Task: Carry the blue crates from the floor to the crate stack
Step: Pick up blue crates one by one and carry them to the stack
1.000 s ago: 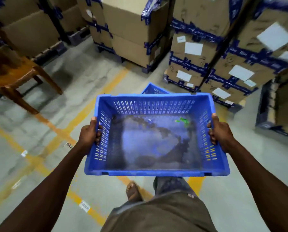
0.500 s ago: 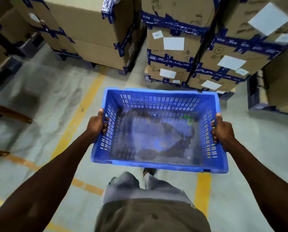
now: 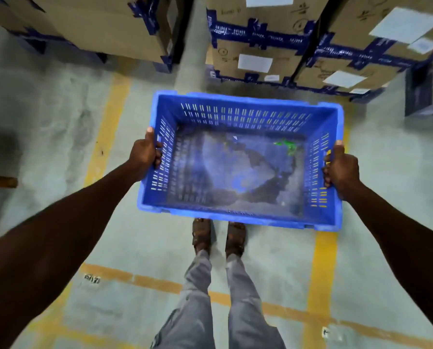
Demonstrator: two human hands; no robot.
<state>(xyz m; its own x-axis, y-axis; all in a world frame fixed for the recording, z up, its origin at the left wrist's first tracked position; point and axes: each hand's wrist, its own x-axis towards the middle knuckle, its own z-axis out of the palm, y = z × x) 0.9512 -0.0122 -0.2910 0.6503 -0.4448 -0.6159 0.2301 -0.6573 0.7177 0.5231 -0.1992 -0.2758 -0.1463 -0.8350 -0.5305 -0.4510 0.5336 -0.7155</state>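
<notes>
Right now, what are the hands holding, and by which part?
One blue crate, empty but for dirt, is held off the floor: left hand grips its left side wall's rim, right hand its right side wall's rim.

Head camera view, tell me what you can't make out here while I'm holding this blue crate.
- Crate stack: not in the head view, so the drop-off spot is unknown.
- Green scrap in the blue crate: too small and blurred to identify.
- Labels on the cardboard boxes: blurred, unreadable.
- Fingertips of the left hand and right hand: hidden by the crate's walls.
- Floor under the crate: covered.
</notes>
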